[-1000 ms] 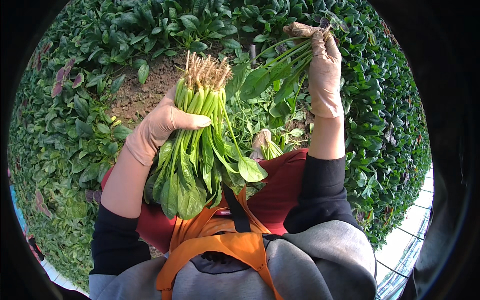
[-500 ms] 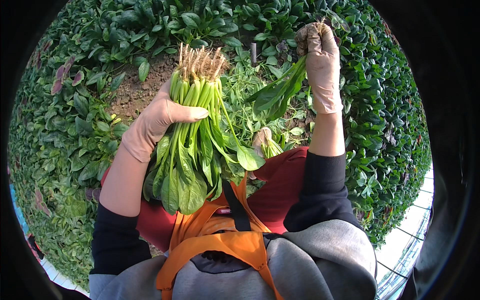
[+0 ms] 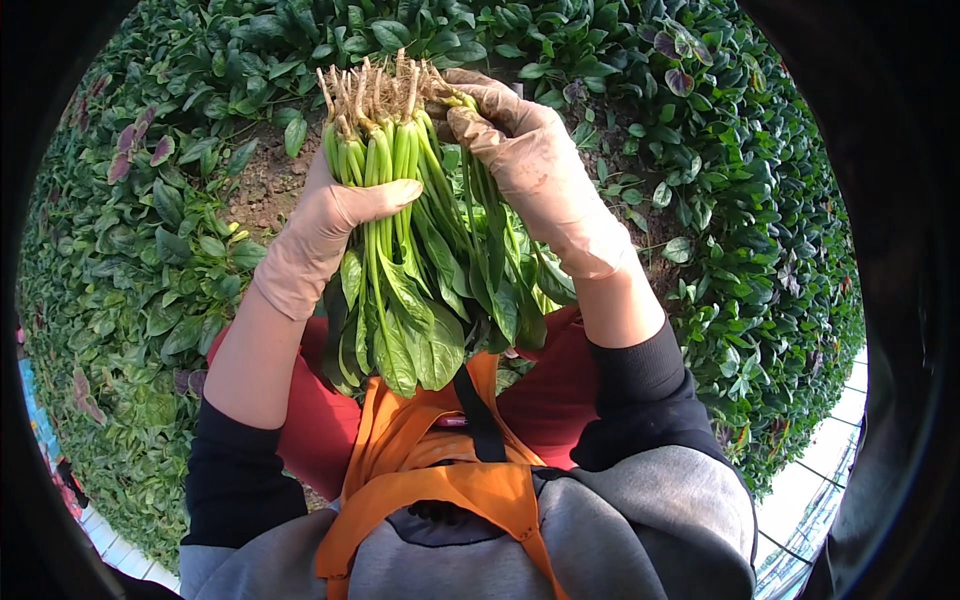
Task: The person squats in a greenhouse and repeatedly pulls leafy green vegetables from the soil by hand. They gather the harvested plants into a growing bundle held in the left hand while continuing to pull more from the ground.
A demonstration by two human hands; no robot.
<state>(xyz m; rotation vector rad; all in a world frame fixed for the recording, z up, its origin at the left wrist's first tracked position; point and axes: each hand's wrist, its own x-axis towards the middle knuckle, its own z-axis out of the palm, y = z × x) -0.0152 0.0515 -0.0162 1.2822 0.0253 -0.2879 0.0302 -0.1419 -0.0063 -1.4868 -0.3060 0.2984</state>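
Observation:
A thick bunch of spinach (image 3: 392, 165) is upright in my gloved left hand (image 3: 330, 225), roots up and leaves hanging toward my lap. The left thumb presses across the pale green stems; its other fingers are hidden behind the bunch. My right hand (image 3: 535, 165), in a soiled thin glove, pinches a smaller spinach plant (image 3: 468, 102) near its root between thumb and fingers. That plant lies against the right side of the bunch, its root end level with the other roots (image 3: 375, 88). Its leaves hang down and overlap the bunch's leaves.
Dense leafy plants (image 3: 740, 220) grow on the right, and more spread over the left side (image 3: 130, 300). Bare brown soil (image 3: 268, 180) shows left of the bunch. Purple-leaved plants (image 3: 125, 160) stand among the green. My red-trousered knees (image 3: 550, 390) are bent below the bunch.
My right hand has come down and left from the upper right, bringing its spinach plant against the bunch. The left hand has shifted slightly, with the bunch a little higher and further left.

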